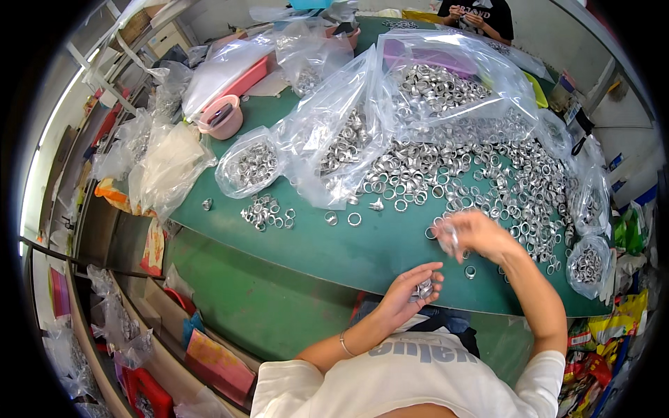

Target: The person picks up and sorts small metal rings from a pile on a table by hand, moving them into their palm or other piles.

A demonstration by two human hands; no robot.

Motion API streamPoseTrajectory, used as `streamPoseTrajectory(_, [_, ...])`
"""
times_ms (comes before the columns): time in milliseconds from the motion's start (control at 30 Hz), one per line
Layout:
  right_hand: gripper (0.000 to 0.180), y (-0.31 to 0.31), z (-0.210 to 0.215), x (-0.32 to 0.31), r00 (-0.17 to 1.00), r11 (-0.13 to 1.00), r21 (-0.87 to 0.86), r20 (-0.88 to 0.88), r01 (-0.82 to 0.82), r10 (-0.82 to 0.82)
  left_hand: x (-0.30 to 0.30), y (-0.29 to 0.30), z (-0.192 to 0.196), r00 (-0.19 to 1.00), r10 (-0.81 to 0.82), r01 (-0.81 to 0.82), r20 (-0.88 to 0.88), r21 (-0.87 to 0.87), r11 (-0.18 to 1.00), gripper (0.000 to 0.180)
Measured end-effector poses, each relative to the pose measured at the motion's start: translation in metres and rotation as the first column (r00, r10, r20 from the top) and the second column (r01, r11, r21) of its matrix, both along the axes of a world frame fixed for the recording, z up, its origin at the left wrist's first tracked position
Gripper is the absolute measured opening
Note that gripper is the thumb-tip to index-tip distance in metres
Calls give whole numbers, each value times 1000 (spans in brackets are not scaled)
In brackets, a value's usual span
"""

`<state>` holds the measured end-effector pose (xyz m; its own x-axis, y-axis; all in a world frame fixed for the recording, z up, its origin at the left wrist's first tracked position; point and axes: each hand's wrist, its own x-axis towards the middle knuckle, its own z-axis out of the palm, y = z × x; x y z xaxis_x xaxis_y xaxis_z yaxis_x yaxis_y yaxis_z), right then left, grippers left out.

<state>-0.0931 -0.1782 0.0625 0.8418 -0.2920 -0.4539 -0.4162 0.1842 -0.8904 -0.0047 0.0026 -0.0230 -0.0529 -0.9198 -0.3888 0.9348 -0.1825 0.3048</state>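
Note:
My left hand (403, 295) is cupped at the table's front edge, with a few silver finger rings (422, 288) held between palm and curled fingers. Over the table, just right of it, my right hand (479, 234) is smeared by motion. Something shiny shows at its fingertips, but whether it is held or lies beneath cannot be made out. A wide heap of silver rings (418, 167) spreads across the green table (306, 244) beyond both hands. One loose ring (470, 272) lies below my right hand, and another ring (355, 219) lies farther left.
Clear plastic bags of rings (254, 164) stand at the table's left and a ring-filled bag (587, 265) at its right edge. A pink tub (221, 117) sits at the back left. Across the table is another person (481, 17). Shelves (139, 306) stand at left.

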Motion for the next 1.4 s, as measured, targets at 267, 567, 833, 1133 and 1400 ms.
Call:
streamPoseTrajectory(267, [61,-15,19,116,794,926,327,505,186,-338,3,8,4,999,44,-44,4,-5,999,31])
streamPoseTrajectory(567, [24,-35,-27,-54,941,453,-833,217,318,-261,11,1,14,958,199,-191,-206,56,980,35])
streamPoseTrajectory(833, [53,-59,-88,-155,727,-4,-999,-26,-39,-686,-3,-9,2,982,72,-59,-172,82,995,21])
streamPoseTrajectory(1133, [60,4,-85,-67,879,78,-988,83,135,-469,-9,-10,5,992,45,-33,-118,107,994,19])
streamPoseTrajectory(1400, [63,51,-70,-42,982,188,-980,32,68,-187,-12,-10,6,996,78,-73,-35,125,989,21])
